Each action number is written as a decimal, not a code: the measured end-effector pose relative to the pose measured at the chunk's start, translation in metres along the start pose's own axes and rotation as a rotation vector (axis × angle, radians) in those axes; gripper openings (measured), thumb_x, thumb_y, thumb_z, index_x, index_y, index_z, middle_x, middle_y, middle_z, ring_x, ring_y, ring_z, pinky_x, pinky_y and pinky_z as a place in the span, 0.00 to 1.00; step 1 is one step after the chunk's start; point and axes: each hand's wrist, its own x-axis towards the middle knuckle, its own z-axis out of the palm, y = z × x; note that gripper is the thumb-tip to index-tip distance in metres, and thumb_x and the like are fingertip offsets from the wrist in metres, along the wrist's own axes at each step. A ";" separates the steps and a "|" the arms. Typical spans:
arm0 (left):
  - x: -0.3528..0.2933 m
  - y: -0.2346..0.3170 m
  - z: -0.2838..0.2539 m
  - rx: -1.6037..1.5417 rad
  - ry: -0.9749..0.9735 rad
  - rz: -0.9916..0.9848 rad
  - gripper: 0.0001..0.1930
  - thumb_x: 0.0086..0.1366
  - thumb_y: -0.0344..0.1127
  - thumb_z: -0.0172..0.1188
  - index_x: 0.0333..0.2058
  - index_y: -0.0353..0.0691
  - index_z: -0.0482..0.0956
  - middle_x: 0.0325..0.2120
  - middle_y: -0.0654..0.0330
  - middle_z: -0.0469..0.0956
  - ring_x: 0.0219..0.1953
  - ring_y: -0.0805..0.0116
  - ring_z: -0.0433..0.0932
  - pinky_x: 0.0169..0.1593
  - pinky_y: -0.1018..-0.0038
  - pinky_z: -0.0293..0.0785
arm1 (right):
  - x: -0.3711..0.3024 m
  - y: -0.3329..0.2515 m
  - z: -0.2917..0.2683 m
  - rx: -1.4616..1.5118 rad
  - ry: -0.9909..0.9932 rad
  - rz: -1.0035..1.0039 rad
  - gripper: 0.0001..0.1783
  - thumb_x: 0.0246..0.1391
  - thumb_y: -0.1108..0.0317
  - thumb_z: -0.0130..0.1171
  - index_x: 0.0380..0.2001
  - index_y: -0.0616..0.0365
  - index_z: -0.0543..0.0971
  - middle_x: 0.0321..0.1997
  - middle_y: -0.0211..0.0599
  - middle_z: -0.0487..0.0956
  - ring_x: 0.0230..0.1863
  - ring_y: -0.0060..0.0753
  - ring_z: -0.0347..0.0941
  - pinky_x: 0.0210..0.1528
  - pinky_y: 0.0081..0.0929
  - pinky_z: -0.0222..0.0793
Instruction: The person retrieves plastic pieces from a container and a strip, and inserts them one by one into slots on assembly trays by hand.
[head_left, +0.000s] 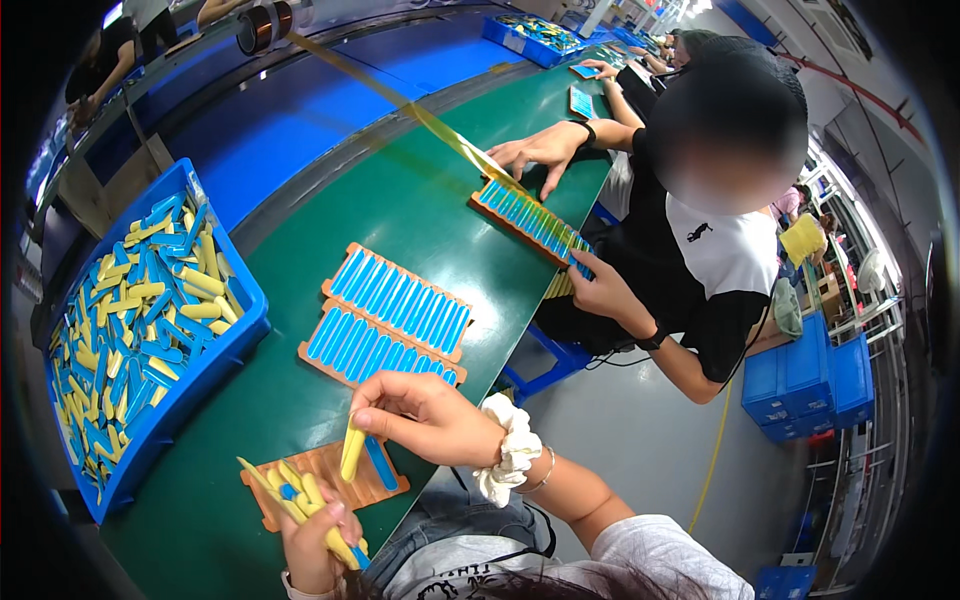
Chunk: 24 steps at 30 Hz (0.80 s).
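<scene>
My left hand [315, 550] is closed round a bunch of yellow-and-blue strips [288, 488] with rounded ends, above the near edge of an orange-brown slotted tray [322, 460]. Pinched between the thumb and fingers of my right hand [435, 422] is a single strip [351, 455], yellow side showing, held tilted over that tray. One blue-faced strip [381, 464] lies in a slot at the tray's right end; the other slots I can see are bare, and part of the tray is hidden by my left hand.
Two filled trays, a far one [329, 289] and a near one [304, 352], lie ahead. A blue bin [205, 375] heaped with strips stands left. Across the table, a co-worker [690, 270] holds another filled tray [520, 232] under yellowish tape [410, 105] running from a roll [264, 30].
</scene>
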 end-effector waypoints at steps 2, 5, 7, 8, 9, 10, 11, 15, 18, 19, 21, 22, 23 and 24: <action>0.003 0.009 0.003 0.034 0.092 -0.021 0.11 0.59 0.27 0.50 0.41 0.34 0.65 0.25 0.50 0.72 0.13 0.70 0.67 0.16 0.75 0.66 | 0.000 0.001 0.002 -0.126 -0.128 -0.021 0.07 0.59 0.70 0.53 0.36 0.63 0.75 0.36 0.29 0.75 0.39 0.15 0.70 0.42 0.18 0.67; 0.000 0.013 0.014 -0.016 0.104 -0.086 0.11 0.57 0.26 0.54 0.39 0.29 0.68 0.25 0.48 0.76 0.15 0.72 0.70 0.17 0.78 0.68 | -0.003 -0.001 0.012 -0.157 -0.262 0.058 0.07 0.58 0.70 0.55 0.37 0.61 0.76 0.33 0.30 0.77 0.33 0.15 0.71 0.34 0.17 0.69; -0.002 0.014 0.016 -0.037 0.096 -0.078 0.13 0.57 0.26 0.54 0.41 0.29 0.69 0.26 0.48 0.76 0.15 0.72 0.70 0.17 0.79 0.68 | -0.002 0.005 0.019 0.010 -0.244 0.096 0.09 0.57 0.71 0.56 0.40 0.61 0.75 0.34 0.30 0.78 0.34 0.16 0.73 0.36 0.17 0.70; -0.002 0.017 0.016 -0.073 0.101 -0.065 0.13 0.57 0.25 0.55 0.41 0.30 0.69 0.25 0.49 0.76 0.15 0.73 0.70 0.18 0.80 0.67 | 0.000 0.006 0.021 0.101 -0.216 0.104 0.10 0.56 0.71 0.57 0.42 0.61 0.75 0.36 0.31 0.78 0.36 0.17 0.73 0.38 0.17 0.70; -0.002 0.016 0.016 -0.100 0.112 -0.058 0.13 0.57 0.25 0.55 0.41 0.31 0.69 0.25 0.50 0.76 0.16 0.73 0.71 0.19 0.80 0.67 | 0.000 0.008 0.020 0.237 -0.215 0.125 0.13 0.55 0.75 0.57 0.44 0.63 0.73 0.38 0.34 0.79 0.40 0.19 0.74 0.42 0.18 0.71; 0.002 0.013 0.015 -0.126 0.115 -0.057 0.13 0.57 0.25 0.56 0.41 0.32 0.69 0.25 0.51 0.76 0.17 0.73 0.71 0.20 0.81 0.67 | -0.001 0.009 0.019 0.279 -0.159 0.124 0.11 0.55 0.75 0.57 0.42 0.66 0.73 0.36 0.35 0.79 0.38 0.22 0.75 0.42 0.19 0.72; 0.001 0.015 0.014 -0.119 0.084 -0.085 0.14 0.56 0.25 0.58 0.42 0.33 0.69 0.25 0.52 0.76 0.18 0.74 0.71 0.20 0.81 0.67 | -0.003 0.016 0.017 0.241 -0.139 0.140 0.12 0.54 0.76 0.58 0.43 0.66 0.74 0.39 0.37 0.78 0.41 0.23 0.75 0.45 0.19 0.71; 0.007 0.012 0.015 -0.015 0.107 -0.030 0.17 0.52 0.26 0.66 0.40 0.34 0.71 0.25 0.61 0.75 0.19 0.78 0.71 0.21 0.83 0.67 | -0.008 0.010 0.020 0.289 -0.075 0.201 0.12 0.55 0.77 0.57 0.43 0.66 0.74 0.43 0.38 0.78 0.44 0.24 0.74 0.47 0.20 0.71; -0.001 0.014 0.020 0.198 0.210 0.052 0.16 0.51 0.28 0.68 0.38 0.34 0.74 0.26 0.63 0.75 0.22 0.79 0.74 0.23 0.84 0.70 | -0.012 0.008 0.022 0.306 -0.079 0.228 0.13 0.55 0.77 0.56 0.45 0.67 0.74 0.42 0.37 0.77 0.43 0.22 0.73 0.45 0.20 0.71; -0.003 0.015 0.019 0.199 0.217 0.051 0.16 0.51 0.28 0.68 0.38 0.34 0.74 0.26 0.63 0.75 0.22 0.79 0.74 0.23 0.84 0.70 | -0.014 0.007 0.021 0.292 -0.121 0.235 0.14 0.55 0.77 0.56 0.45 0.67 0.73 0.42 0.36 0.77 0.42 0.21 0.73 0.45 0.20 0.71; -0.005 0.017 0.018 0.293 0.172 0.066 0.15 0.51 0.28 0.68 0.37 0.34 0.74 0.28 0.64 0.76 0.26 0.79 0.75 0.27 0.84 0.72 | -0.016 0.006 0.023 0.277 -0.182 0.178 0.15 0.55 0.77 0.56 0.47 0.67 0.73 0.39 0.34 0.77 0.41 0.21 0.73 0.44 0.19 0.71; -0.005 0.017 0.019 0.294 0.176 0.065 0.15 0.51 0.28 0.68 0.37 0.34 0.74 0.28 0.64 0.76 0.26 0.79 0.75 0.27 0.84 0.72 | -0.017 0.008 0.025 0.280 -0.184 0.179 0.15 0.55 0.77 0.56 0.47 0.67 0.73 0.39 0.34 0.77 0.41 0.21 0.73 0.44 0.19 0.71; -0.005 0.016 0.021 0.327 0.171 0.110 0.15 0.51 0.27 0.68 0.37 0.33 0.74 0.29 0.63 0.76 0.28 0.79 0.75 0.29 0.83 0.72 | -0.017 0.009 0.027 0.185 -0.156 0.138 0.15 0.55 0.77 0.56 0.46 0.67 0.73 0.38 0.34 0.77 0.40 0.21 0.73 0.44 0.19 0.72; -0.005 0.016 0.023 0.361 0.167 0.154 0.15 0.51 0.27 0.68 0.37 0.33 0.74 0.30 0.63 0.76 0.30 0.79 0.75 0.31 0.82 0.72 | -0.018 0.010 0.028 0.091 -0.128 0.096 0.14 0.55 0.77 0.56 0.45 0.68 0.73 0.37 0.34 0.77 0.39 0.22 0.74 0.44 0.19 0.72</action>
